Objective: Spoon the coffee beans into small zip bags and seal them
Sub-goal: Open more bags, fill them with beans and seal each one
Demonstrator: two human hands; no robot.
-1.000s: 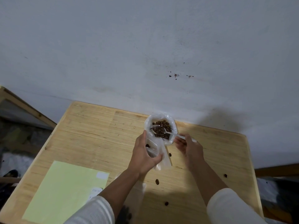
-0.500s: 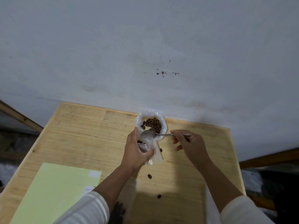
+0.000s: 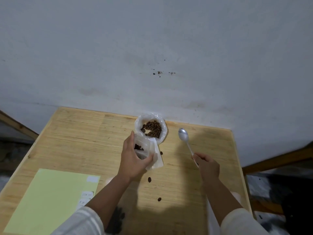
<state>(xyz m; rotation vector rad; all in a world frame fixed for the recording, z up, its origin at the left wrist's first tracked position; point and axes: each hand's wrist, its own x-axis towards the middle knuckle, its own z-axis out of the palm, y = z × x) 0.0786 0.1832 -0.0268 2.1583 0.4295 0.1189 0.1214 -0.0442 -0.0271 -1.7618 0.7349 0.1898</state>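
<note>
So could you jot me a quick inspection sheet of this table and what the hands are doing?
Surface: wooden table, against a grey wall.
Job's things: large bag of coffee beans, open; small zip bag, few beans inside, unsealed; spoon, bowl looks empty.
Clutter: loose beans on the wood; green sheet with small paper labels.
Hands: left hand grips the small zip bag; right hand holds the spoon by its handle.
Cables: nothing seen.
Surroundings: wooden frame pieces on both sides.

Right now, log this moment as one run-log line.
left hand: holds small zip bag, some beans inside, unsealed | right hand: holds spoon by handle, bowl looks empty | bean bag: open | stray beans on table
</note>
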